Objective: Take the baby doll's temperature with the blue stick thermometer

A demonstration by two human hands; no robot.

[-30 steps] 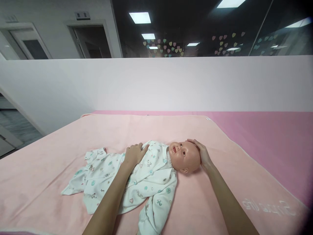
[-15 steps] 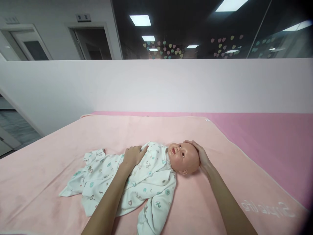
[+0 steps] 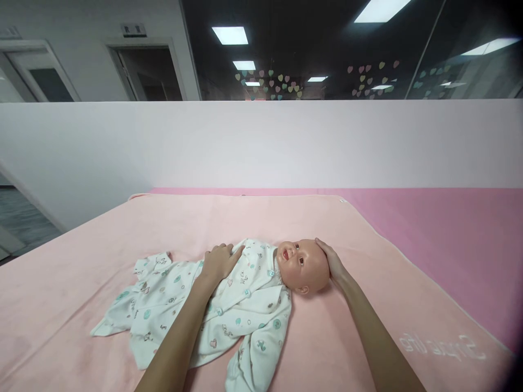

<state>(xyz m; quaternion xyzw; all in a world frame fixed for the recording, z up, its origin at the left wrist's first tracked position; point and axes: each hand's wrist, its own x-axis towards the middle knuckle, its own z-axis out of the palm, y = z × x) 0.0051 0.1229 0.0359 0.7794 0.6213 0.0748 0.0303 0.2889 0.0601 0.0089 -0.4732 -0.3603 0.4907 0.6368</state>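
A baby doll (image 3: 304, 265) lies on its back on a pink blanket, its bare head to the right. It wears a white romper (image 3: 241, 310) printed with small green and brown figures; one sleeve hangs toward me and the legs of the garment spread to the left. My left hand (image 3: 220, 261) rests on the doll's middle, palm down, fingers extended over the cloth. Against the crown of the doll's head lies my right hand (image 3: 333, 264), with its fingers stretched along the curve; part of them is hidden behind the head.
The pale pink blanket (image 3: 196, 218) covers most of the surface, with white lettering near its right corner. A deeper pink mat (image 3: 433, 228) shows beyond its edge. Behind stands a low white wall (image 3: 261, 144), with dark glass and doorways above it.
My right hand's fingers have drawn in closer around the crown of the doll's head. My left hand stays on the romper. The whole view has shifted slightly.
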